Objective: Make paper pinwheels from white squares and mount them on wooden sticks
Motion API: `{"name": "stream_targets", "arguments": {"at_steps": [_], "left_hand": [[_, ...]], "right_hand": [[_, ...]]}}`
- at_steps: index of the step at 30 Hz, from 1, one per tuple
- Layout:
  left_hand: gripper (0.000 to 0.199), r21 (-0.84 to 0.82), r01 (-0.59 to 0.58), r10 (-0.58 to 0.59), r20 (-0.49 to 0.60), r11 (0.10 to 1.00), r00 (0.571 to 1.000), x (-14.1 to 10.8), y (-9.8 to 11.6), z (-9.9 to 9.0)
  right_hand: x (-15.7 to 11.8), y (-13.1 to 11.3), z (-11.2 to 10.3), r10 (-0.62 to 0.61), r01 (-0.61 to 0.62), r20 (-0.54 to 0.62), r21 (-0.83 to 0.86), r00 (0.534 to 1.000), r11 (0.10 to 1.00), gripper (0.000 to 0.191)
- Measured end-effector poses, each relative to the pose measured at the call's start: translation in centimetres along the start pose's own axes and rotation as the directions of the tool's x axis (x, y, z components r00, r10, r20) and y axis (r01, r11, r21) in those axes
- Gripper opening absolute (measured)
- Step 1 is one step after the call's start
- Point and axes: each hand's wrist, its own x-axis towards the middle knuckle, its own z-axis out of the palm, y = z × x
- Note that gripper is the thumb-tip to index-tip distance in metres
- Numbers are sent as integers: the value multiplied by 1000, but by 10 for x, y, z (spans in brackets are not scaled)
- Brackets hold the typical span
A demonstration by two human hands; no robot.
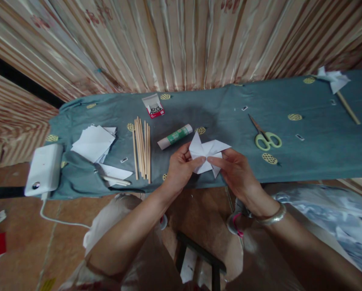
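A white paper pinwheel point(203, 150) is held over the front edge of the table between both hands. My left hand point(181, 165) grips its left side, the thumb pressed near the centre. My right hand point(235, 171) pinches the right side, its thumb meeting the left one at the middle. The fingers behind the paper are hidden. Just behind my left hand lies a glue stick point(175, 136) with a green label. Green-handled scissors point(265, 136) rest to the right of my right hand.
Left of the glue stick lie several wooden sticks point(142, 149), a red box of small metal pieces point(153, 108), a stack of white paper point(94, 141) and a pen point(115, 180). A white power bank point(44, 167) sits at the left end. Far right is a pinwheel on a stick point(335, 81).
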Motion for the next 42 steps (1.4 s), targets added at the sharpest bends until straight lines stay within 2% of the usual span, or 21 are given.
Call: {"name": "stream_targets", "arguments": {"at_steps": [5,11,15,19,23,27,29,31,33,35,37,39,42], "left_hand": [[33,16,-4,4,-10,1000,1000,2,-1,0],[39,20,1,0,-14,1000,1000,5,0,-5],[42,14,-20,20,-35,1000,999,7,4,-13],[44,12,-70,71,-90,997,993,9,11,-21],[38,43,-120,126,-163,992,979,10,24,-30],[36,50,-155,162,-227,987,960,13,41,-42],[37,19,-187,186,-258,982,948,14,50,-49],[35,-12,-216,203,-285,976,937,14,59,-55],[31,-33,-239,219,-299,970,929,14,69,-61],[29,-45,-268,240,-317,962,917,14,77,-66],[30,-48,-282,250,-338,958,907,14,85,-72],[30,-45,-287,253,-363,957,897,16,90,-78],[30,-41,-305,263,-404,952,876,18,96,-87]], "right_hand": [[1,1,1,-11,11,6,-6,1000,1000,31],[1,1,2,0,1,9,-13,1000,1000,34],[5,-3,0,-50,51,-33,8,998,999,25],[17,-3,-6,-99,102,-95,28,991,994,27],[31,3,-7,-174,158,-128,-129,976,979,23],[45,8,10,-331,307,-12,-340,944,889,16],[54,5,26,-394,391,92,-447,915,805,14],[68,-2,45,-442,495,244,-583,863,645,13],[85,-11,66,-442,582,401,-689,803,432,17],[106,-19,88,-415,664,560,-730,717,162,20],[128,-25,109,-416,679,596,-731,687,75,20],[148,-29,127,-322,680,699,-708,639,-189,24],[170,-30,147,-280,672,724,-689,630,-269,25]]}}
